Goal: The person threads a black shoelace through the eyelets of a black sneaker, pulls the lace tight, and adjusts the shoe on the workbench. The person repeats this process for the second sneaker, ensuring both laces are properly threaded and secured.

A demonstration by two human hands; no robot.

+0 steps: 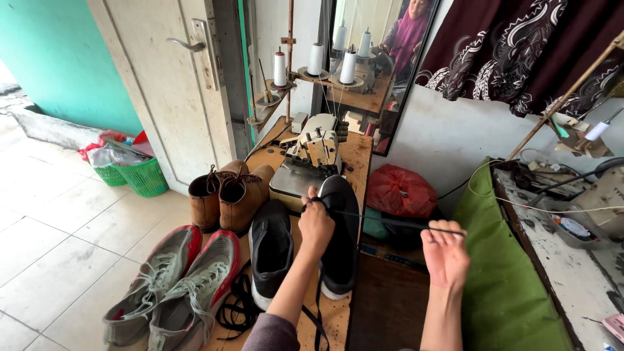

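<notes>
My left hand (315, 224) rests on a black shoe with a white sole (339, 253) that lies on the wooden table (359, 156), and it pinches the shoe's black lace near the toe end. My right hand (445, 253) is out to the right, off the table, fingers closed on the same black lace (383, 218), which is stretched taut between both hands. A matching black shoe (271, 250) lies just left of the first one.
Brown ankle boots (229, 195), grey-and-red sneakers (172, 286) and loose black laces (235, 305) lie at the left. A sewing machine (312, 156) with thread cones sits behind. A red bag (401, 192) and a green-cloth bench (500, 273) are at the right. A mirror reflects a person.
</notes>
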